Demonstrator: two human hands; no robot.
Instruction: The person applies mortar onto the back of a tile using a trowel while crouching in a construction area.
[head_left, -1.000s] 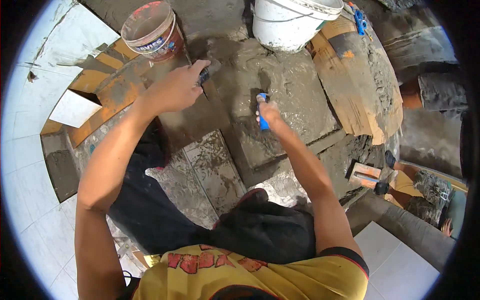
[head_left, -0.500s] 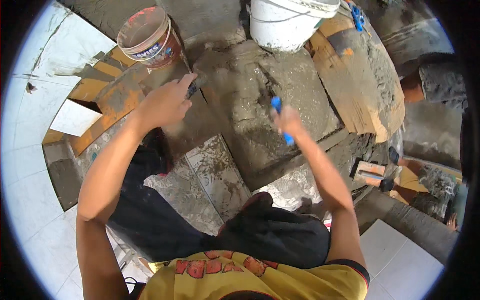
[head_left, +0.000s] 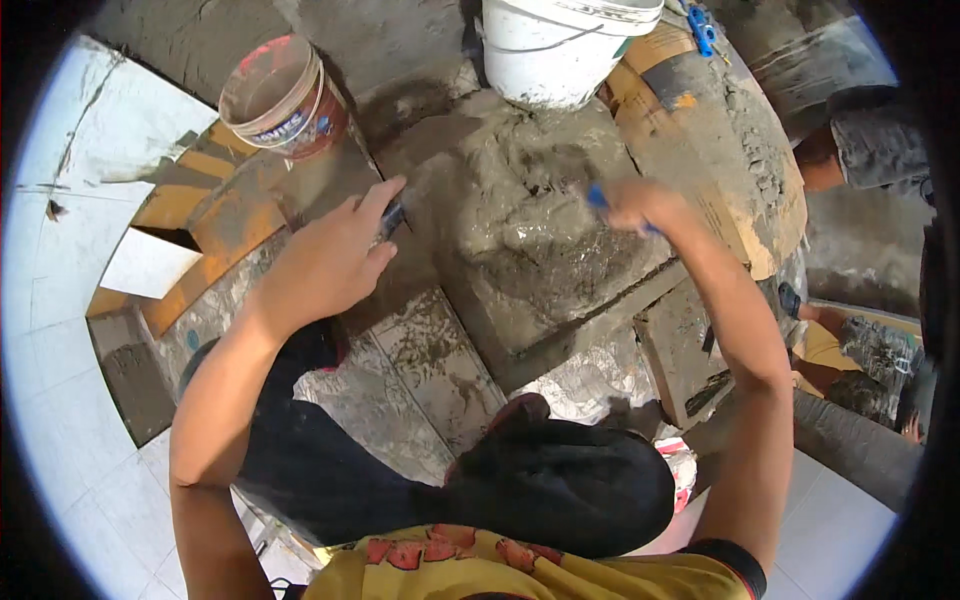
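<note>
My right hand (head_left: 645,208) is closed around the blue handle of a trowel (head_left: 597,196), at the right part of a wet grey mortar heap (head_left: 535,225). The trowel's blade is blurred and cannot be made out against the mortar. The mortar is spread over a flat slab in front of me, its surface shiny and uneven. To the left, my left hand (head_left: 335,250) is closed on a dark-handled tool (head_left: 391,220); the rest of that tool is hidden or merges with the grey behind it. The left hand is held apart from the mortar.
A white bucket (head_left: 550,55) stands behind the mortar, and a smaller mortar-stained bucket (head_left: 285,105) at the far left. Cement-covered cardboard (head_left: 725,130) lies right. A loose white tile (head_left: 150,262) rests left. Another person's arm (head_left: 825,160) and a second worker's leg (head_left: 825,325) show at right.
My right hand has moved right with the trowel, and the mortar's surface is more churned and heaped. The left hand has shifted slightly down and nearer, still gripping its tool.
</note>
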